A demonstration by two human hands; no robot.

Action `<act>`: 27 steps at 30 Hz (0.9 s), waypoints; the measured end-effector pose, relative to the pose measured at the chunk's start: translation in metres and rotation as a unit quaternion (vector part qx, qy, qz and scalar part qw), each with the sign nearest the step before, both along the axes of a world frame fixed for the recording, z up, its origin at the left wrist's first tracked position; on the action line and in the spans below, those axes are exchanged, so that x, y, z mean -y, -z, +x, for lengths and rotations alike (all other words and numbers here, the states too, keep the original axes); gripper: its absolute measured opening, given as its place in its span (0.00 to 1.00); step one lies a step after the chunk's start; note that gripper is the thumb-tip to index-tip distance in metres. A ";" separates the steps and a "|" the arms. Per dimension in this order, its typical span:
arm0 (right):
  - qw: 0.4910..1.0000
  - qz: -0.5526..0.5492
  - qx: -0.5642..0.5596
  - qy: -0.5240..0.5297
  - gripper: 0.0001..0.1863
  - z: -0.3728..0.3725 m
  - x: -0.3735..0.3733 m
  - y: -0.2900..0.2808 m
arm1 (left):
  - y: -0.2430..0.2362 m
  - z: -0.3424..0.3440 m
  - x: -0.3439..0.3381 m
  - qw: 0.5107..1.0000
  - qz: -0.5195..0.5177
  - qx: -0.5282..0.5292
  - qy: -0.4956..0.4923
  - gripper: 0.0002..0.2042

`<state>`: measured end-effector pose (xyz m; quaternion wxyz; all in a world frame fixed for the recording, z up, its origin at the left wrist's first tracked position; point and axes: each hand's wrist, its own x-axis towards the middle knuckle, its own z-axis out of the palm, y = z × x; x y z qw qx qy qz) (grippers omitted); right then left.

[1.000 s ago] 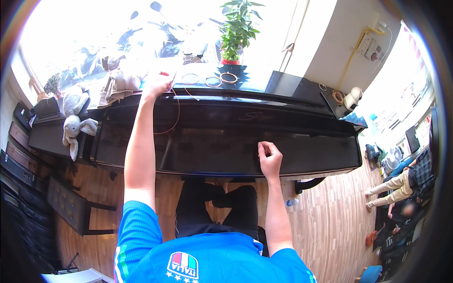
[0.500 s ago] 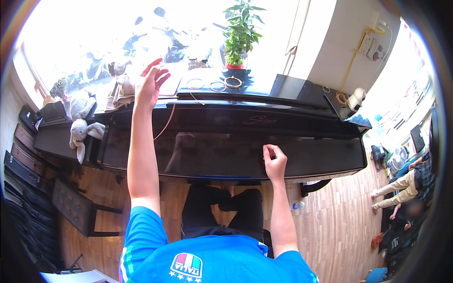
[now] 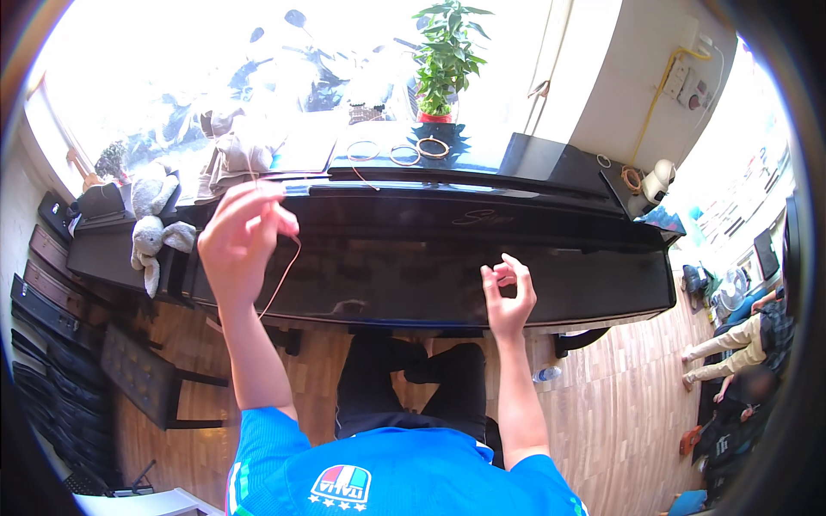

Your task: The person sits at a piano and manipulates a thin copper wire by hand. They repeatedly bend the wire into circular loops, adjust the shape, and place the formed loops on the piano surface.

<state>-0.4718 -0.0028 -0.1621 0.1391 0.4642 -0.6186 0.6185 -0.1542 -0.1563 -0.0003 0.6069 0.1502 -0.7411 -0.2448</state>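
My left hand (image 3: 241, 245) is raised over the left part of a black upright piano (image 3: 387, 279), somewhat blurred, its thumb and fingers closed. A thin pinkish cord (image 3: 286, 273) hangs from its fingertips in a curve in front of the piano. Further right, my right hand (image 3: 509, 297) hovers before the piano's front with thumb and fingers curled but apart; nothing shows between them. On the piano top lie several coiled rings, among them a brownish ring (image 3: 433, 148), and a short loose cord end (image 3: 366, 178) hangs over the edge.
A potted plant (image 3: 446, 64) stands at the back by the bright window. A grey plush rabbit (image 3: 151, 236) hangs at the left, near folded cloth (image 3: 228, 163). A padded stool (image 3: 138, 374) stands lower left; a plastic bottle (image 3: 546, 374) is on the floor. People are at far right.
My left hand has come down and toward me, bringing the cord along. The thumb and fingers of my right hand have parted from a pinch.
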 end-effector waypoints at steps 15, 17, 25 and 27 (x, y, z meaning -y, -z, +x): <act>0.768 0.247 0.172 -0.565 0.07 0.074 -0.033 -0.075 | 0.059 0.034 -0.110 0.945 0.271 0.156 0.095 0.12; 0.752 0.286 0.185 -0.565 0.06 0.046 -0.049 -0.054 | 0.063 0.040 -0.105 0.928 0.274 0.245 0.059 0.12; 0.782 0.414 0.293 -0.361 0.10 -0.070 -0.131 -0.023 | 0.074 0.072 -0.084 0.916 0.284 0.279 -0.048 0.03; 0.808 0.403 0.285 -0.322 0.09 -0.079 -0.141 -0.025 | 0.077 0.078 -0.085 0.907 0.303 0.290 -0.043 0.03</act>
